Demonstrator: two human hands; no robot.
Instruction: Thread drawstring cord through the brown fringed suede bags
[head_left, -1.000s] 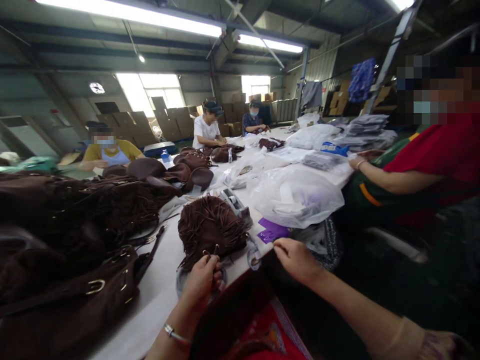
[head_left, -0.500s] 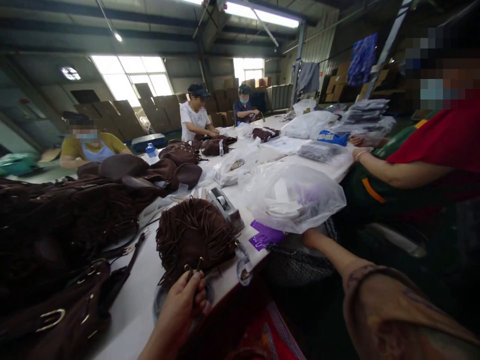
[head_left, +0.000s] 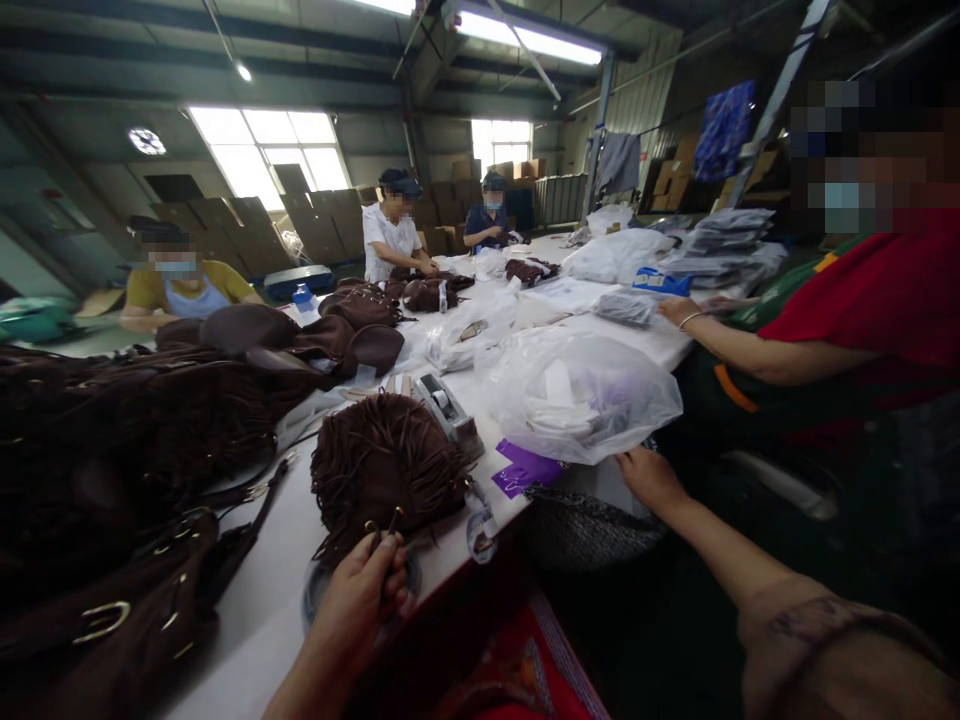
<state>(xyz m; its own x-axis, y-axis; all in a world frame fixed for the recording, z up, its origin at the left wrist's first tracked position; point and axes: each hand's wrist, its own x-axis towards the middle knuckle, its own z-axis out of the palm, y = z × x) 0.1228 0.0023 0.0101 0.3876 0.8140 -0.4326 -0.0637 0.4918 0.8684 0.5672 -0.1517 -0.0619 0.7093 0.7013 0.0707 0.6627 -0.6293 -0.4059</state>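
Observation:
A dark brown fringed handbag (head_left: 386,455) lies on the table's near edge. My left hand (head_left: 373,585) is closed on its thin dark drawstring, whose gold-coloured metal parts show above my thumb. My right hand (head_left: 651,482) is off the table edge, at the lower rim of a large clear plastic bag (head_left: 600,395). Its fingers are bent together; whatever they hold, if anything, cannot be made out. Below that hand hangs a dark woven sack (head_left: 592,525). Between the hands are a purple packet (head_left: 525,468) and a small plastic-wrapped piece (head_left: 481,525).
A grey tape dispenser (head_left: 448,410) stands behind the handbag. Brown bags (head_left: 135,440) are heaped at left. Along the white table (head_left: 262,610) lie more bags and plastic packets. A co-worker in red (head_left: 847,310) works at right, and several others sit or stand farther back.
My right hand has drawn out a little from beneath the plastic bag, so more of its fingers shows. My left hand keeps its hold. The co-worker's hands at right moved slightly left.

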